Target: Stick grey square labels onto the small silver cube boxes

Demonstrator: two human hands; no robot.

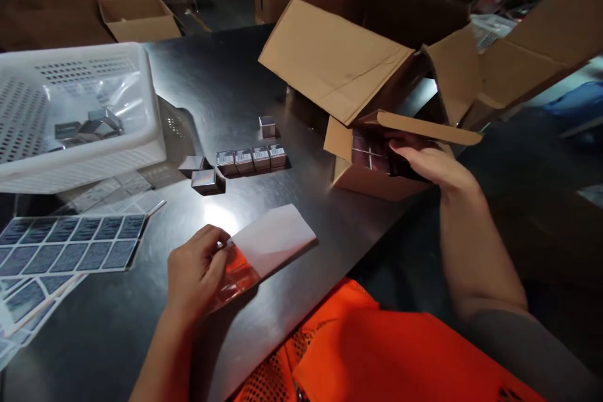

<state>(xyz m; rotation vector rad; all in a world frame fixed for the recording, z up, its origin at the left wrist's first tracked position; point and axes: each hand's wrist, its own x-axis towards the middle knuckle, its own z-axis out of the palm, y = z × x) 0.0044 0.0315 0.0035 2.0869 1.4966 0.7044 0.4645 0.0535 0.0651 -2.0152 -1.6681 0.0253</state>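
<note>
Carton (374, 183) (right fingers (406, 149) inside), near table edge (360, 254)

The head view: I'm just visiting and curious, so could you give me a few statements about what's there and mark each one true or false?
1. The right hand reaches into the small cardboard box. True.
2. Small shiny blocks lie inside the white basket. True.
3. The left hand rests on the white basket. False: it holds a pale sheet by one end, over the metal table.
4. A row of four blocks sits on the metal table. True.
5. The big cardboard box is closed flat on top. False: its flaps are spread open.
</note>
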